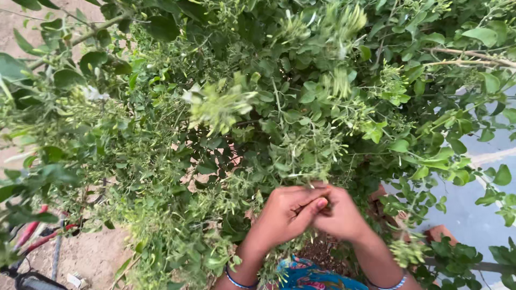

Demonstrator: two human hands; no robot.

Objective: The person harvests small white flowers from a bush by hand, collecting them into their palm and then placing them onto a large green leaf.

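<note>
Both forearms reach forward, left hand (287,212) and right hand (341,215) pressed together, fingers curled, grip apparently closed.

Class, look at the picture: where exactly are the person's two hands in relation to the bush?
In the head view, the left hand and right hand meet low and right of centre, pressed together among the thin green sprigs of the leafy bush.

Outdoors, daylight, soft w/ no hard shadows. Bare sandy ground (91,252) is seen at bottom left & top left corner. Grey paved surface (478,215) w/ a pale stripe (494,156) is seen at right edge. Reddish bricks (438,233) are laid btwn soil & paving.
</note>
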